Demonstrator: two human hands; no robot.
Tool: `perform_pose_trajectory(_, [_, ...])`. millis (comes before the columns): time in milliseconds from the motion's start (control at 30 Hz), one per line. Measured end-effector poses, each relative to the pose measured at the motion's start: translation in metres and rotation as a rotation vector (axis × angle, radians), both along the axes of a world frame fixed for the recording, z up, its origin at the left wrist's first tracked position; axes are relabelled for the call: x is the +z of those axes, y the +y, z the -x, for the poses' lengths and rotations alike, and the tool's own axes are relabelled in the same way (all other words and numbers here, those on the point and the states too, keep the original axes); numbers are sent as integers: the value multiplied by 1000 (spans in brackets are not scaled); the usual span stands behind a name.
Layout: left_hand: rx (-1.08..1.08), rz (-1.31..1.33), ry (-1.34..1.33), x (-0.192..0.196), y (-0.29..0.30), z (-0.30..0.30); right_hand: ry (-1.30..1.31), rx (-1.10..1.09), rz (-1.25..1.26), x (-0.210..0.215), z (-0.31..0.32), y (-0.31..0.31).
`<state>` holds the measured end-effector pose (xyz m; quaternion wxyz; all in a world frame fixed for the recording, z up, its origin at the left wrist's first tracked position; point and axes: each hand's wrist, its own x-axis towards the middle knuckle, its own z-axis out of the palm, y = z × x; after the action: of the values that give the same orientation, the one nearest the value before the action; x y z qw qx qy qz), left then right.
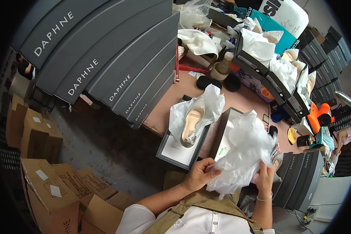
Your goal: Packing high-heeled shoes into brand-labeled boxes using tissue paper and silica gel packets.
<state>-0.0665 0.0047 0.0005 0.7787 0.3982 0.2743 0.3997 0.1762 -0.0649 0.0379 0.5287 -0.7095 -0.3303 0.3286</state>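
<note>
A crumpled sheet of white tissue paper (241, 156) hangs between my two hands, over the front edge of the table. My left hand (201, 174) pinches its left side, thumb on top. On its right side my right hand (264, 178) is closed round the edge. Left of the paper, a glittery silver shoe (193, 123) rests on tissue paper (213, 102) over a dark grey shoebox part (175, 150) with a pale inside. A second open box (219, 136) lies partly behind the paper I hold. Another glittery shoe (277, 160) shows partly beside my right hand.
Stacked grey shoeboxes (117, 58) tower at the left. Open boxes with shoes and tissue (277, 74) line the table's far right. A bottle (221, 67) and an orange tool (319, 116) stand on the pink tabletop (160, 113). Cardboard cartons (50, 187) crowd the floor at lower left.
</note>
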Motion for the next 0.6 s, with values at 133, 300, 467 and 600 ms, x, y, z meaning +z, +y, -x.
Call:
perform_pose_trajectory(133, [103, -90, 99, 2, 1, 2, -285, 43, -94, 43, 14, 20])
perform_pose_trajectory(300, [193, -2, 26, 1, 2, -15, -278, 500, 12, 60, 68, 24])
perform_pose_trajectory(467, [54, 210, -276, -2, 17, 2, -353, 354, 27, 16, 48, 25])
perform_pose_trajectory(600, [218, 414, -318, 0, 36, 42, -350, -210, -277, 44, -12, 55])
